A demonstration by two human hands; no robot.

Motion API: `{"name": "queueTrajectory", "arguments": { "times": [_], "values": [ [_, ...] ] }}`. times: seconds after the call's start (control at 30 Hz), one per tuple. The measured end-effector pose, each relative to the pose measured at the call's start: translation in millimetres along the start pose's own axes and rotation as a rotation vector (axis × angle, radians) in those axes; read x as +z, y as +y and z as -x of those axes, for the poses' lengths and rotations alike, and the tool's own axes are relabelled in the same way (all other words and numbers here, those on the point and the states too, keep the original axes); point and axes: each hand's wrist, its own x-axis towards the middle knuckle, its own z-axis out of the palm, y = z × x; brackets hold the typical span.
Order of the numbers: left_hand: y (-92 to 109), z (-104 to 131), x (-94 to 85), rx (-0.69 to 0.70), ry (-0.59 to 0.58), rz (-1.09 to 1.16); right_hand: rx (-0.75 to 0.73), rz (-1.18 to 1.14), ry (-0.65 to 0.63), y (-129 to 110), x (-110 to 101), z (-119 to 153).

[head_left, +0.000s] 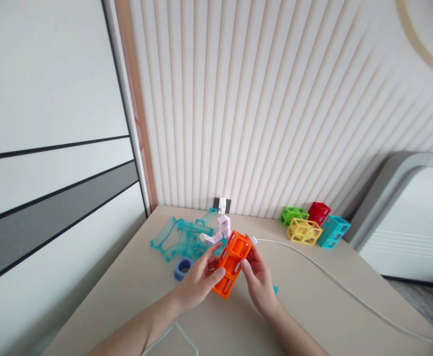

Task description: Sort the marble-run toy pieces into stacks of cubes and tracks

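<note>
An orange openwork block piece [232, 264] with three sections in a row is held tilted above the table, between both hands. My left hand [200, 277] grips its lower left side, with the thumb across the front. On its upper right side are the thumb and fingers of my right hand [257, 277]. Behind the orange piece lie a pale purple and white faceted toy [223, 227] and several translucent teal pieces [190, 240]. A blue block with a round hole [183, 268] sits just left of my left hand.
At the back right stand green [290, 215], red [318, 213], yellow [304, 231] and teal [333, 231] openwork blocks. A white cable [324, 269] crosses the table's right side [365, 291]. A small teal piece [275, 289] lies beside my right wrist. A ribbed wall [238, 109] rises behind.
</note>
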Motion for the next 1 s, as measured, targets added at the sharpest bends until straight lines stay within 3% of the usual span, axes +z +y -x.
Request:
{"name": "queueTrajectory", "arguments": {
  "times": [0.3, 0.43, 0.7, 1.0],
  "values": [
    [2.9, -5.9, 2.6, 0.058, 0.104, 0.189, -0.039, 0.147, -0.203, -10.1, -4.3, -3.8],
    [0.8, -3.8, 3.6, 0.037, 0.113, 0.243, -0.102, 0.226, -0.217, -15.6, -4.4, -4.2],
    [0.7, 4.1, 0.3, 0.081, 0.175, -0.282, -0.167, 0.278, -0.226, -18.7, -3.0, -1.3],
    [-4.7, 4.5, -0.4, 0.1, 0.152, -0.356, -0.214, 0.316, -0.273, -14.4, -6.1, 3.2]
  ]
}}
